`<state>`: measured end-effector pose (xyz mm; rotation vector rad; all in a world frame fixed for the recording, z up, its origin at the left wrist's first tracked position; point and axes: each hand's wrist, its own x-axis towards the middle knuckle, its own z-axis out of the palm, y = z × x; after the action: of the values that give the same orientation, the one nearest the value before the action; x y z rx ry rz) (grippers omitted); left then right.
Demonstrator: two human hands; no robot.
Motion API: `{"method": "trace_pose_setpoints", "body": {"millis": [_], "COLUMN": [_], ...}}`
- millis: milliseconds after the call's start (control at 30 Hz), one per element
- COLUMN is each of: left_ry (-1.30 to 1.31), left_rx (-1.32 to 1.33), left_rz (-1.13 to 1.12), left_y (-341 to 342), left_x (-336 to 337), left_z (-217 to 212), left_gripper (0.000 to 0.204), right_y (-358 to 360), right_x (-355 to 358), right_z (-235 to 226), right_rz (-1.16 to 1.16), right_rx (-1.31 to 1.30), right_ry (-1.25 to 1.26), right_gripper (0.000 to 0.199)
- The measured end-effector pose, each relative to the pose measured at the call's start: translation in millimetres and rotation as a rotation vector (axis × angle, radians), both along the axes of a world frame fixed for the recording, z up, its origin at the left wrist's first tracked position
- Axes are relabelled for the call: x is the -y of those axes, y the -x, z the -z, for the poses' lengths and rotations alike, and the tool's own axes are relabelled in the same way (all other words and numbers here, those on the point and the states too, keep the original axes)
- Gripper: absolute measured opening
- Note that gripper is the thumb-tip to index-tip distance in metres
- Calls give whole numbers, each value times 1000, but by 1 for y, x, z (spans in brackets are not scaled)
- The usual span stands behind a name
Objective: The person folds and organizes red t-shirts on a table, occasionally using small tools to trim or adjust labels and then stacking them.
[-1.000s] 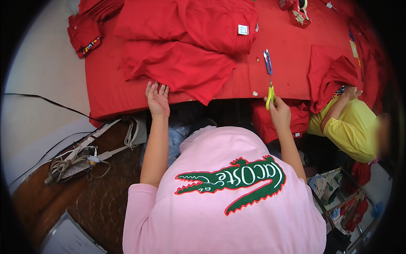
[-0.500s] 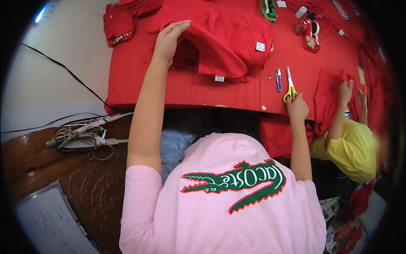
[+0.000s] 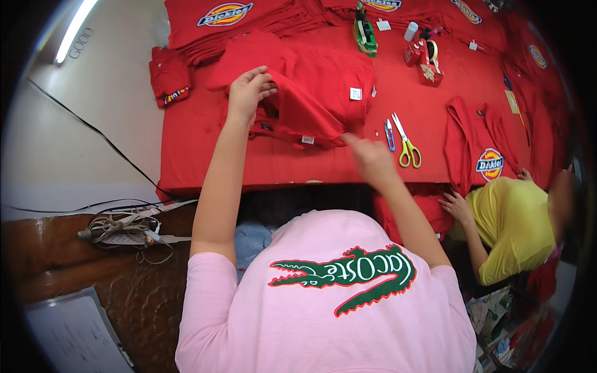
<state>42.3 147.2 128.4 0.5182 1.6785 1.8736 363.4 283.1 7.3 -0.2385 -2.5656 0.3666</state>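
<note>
A red garment [image 3: 323, 78] lies on the red-covered table in front of me, with small white labels at its near and right edges. My left hand [image 3: 250, 94] pinches a raised edge of its cloth, lifting it so that a fold gapes below. Close to the garment's near right corner is my right hand [image 3: 374, 163], blurred by motion; whether its fingertips touch the cloth cannot be made out. To the right of the garment lie yellow-handled scissors [image 3: 407, 144] and blue thread snips [image 3: 389, 135], both apart from my hands.
Folded red garments [image 3: 273, 31] are stacked at the back. A green tape dispenser [image 3: 364, 36], a white bottle [image 3: 411, 31] and a red tape holder [image 3: 429, 69] stand beyond the scissors. On the right, a person in yellow [image 3: 513, 227] sits by another red garment [image 3: 476, 146]. Bundled cables [image 3: 121, 229] lie at left.
My right hand has let go of the scissors and moved left toward the garment. The fingers of my left hand have bent onto the cloth. The view has shifted, showing more of the table's far side.
</note>
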Motion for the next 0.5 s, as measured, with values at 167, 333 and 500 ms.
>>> {"method": "trace_pose_setpoints", "body": {"millis": [167,333,500], "left_ry": [101,373,490], "left_rx": [-135,-1002,-1313], "left_rz": [-23,56,119], "left_y": [11,8,21], "left_x": [7,18,36], "left_z": [18,10,47], "left_gripper": [46,58,82], "right_y": [130,156,120], "right_x": [84,2,-26], "right_z": [-17,0,0], "right_rz": [-167,133,80], "right_rx": [321,500,440], "right_ry": [-251,-111,34], "right_gripper": [70,11,33]}}
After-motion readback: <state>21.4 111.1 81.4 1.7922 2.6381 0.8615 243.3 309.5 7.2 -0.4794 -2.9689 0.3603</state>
